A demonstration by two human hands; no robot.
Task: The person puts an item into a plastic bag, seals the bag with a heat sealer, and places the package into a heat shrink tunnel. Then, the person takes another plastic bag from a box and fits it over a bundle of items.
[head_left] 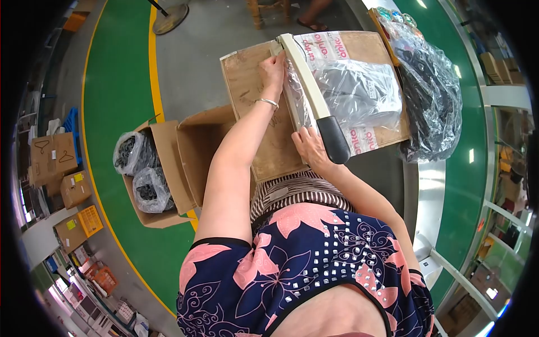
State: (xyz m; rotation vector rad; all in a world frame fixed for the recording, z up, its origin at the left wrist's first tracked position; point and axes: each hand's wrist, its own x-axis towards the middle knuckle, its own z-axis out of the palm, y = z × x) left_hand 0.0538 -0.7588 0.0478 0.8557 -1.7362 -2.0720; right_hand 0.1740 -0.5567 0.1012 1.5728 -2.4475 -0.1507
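Observation:
A long cream sealer arm (pixel 303 73) with a black handle (pixel 333 140) lies across a brown cardboard box top (pixel 264 140). Closed fingers of my left hand (pixel 273 72) pinch the far end of a clear plastic strip (pixel 297 95) beside the arm. Near the handle, my right hand (pixel 311 149) has its fingers curled on the strip's near end. To the right of the arm, a clear plastic bag with grey contents (pixel 362 90) rests on cardboard with pink printed tape.
An open carton (pixel 168 168) with plastic-wrapped black items stands at the left. A large clear bag of black items (pixel 429 95) lies at the right. Beyond the box are a round metal base (pixel 170 20), a wooden stool (pixel 268 11) and another person's foot (pixel 313 23).

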